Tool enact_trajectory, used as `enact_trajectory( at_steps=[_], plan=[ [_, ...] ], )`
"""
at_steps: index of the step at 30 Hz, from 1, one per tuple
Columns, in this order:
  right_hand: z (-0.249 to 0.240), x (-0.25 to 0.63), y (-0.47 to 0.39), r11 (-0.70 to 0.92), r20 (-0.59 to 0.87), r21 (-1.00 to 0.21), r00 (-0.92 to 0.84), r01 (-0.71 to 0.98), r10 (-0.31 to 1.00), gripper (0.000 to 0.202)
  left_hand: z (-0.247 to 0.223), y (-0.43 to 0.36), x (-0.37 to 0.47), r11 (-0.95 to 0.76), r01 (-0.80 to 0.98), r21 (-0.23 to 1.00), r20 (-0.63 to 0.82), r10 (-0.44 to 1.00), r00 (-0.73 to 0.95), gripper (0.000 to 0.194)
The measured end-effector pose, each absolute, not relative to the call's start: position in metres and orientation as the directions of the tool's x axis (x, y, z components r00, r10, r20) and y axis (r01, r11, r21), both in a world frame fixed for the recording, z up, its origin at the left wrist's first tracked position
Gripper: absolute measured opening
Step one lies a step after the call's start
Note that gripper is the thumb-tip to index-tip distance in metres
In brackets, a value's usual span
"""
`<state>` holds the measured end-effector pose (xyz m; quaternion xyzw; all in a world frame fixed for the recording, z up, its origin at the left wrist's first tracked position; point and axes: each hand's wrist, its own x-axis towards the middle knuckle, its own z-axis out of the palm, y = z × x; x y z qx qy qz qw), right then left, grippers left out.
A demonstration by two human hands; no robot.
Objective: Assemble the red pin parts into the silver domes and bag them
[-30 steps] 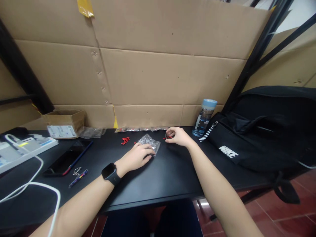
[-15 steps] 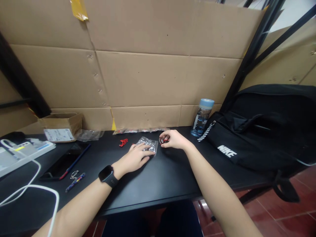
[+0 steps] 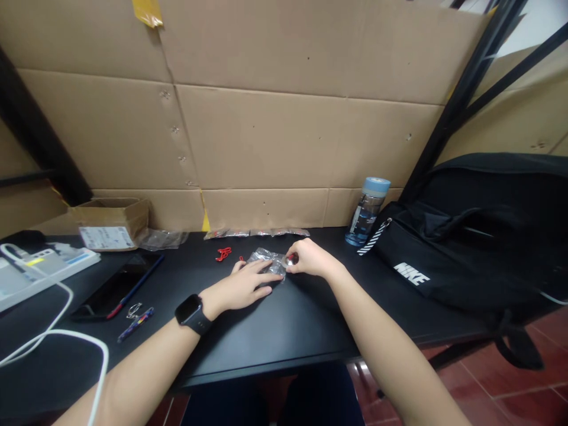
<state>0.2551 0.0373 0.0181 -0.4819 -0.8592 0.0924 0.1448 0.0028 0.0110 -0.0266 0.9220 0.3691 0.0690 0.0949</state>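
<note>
My left hand (image 3: 249, 281), with a dark watch (image 3: 192, 312) on its wrist, lies open with fingers spread over a small clear plastic bag (image 3: 261, 254), pressing it to the black table. My right hand (image 3: 313, 258) is closed in a pinch on a small round clear-and-red item (image 3: 291, 259), right at the bag's right edge. Fingers partly cover this item, so its kind does not show. A red cord (image 3: 223, 254) is bundled on the table left of the bag. A bit of red also shows just beyond my left fingers.
Along the cardboard wall lies a row of small packets (image 3: 257, 233). At right stand a water bottle (image 3: 367, 212) and a black backpack (image 3: 479, 248). On the left are an open carton (image 3: 110, 222), a phone (image 3: 118, 288), a keychain (image 3: 136, 324) and a power strip (image 3: 71, 266).
My right hand has moved slightly left with the round item, bringing it to the plastic bag's edge. My left hand stays spread on the bag. The camera view has shifted a little.
</note>
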Motion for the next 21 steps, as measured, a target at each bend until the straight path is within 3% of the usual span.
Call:
enact_trajectory(
  at_steps=[9, 21],
  plan=[
    [0.029, 0.244, 0.023, 0.527, 0.160, -0.014, -0.518, 0.850, 0.840, 0.015, -0.021, 0.008, 0.005, -0.705, 0.686, 0.177, 0.065, 0.704, 0.707, 0.042],
    [0.003, 0.251, 0.048, 0.599, 0.155, -0.258, -0.580, 0.758, 0.800, 0.029, -0.024, 0.011, 0.003, -0.712, 0.670, 0.213, 0.055, 0.693, 0.719, 0.043]
  ],
)
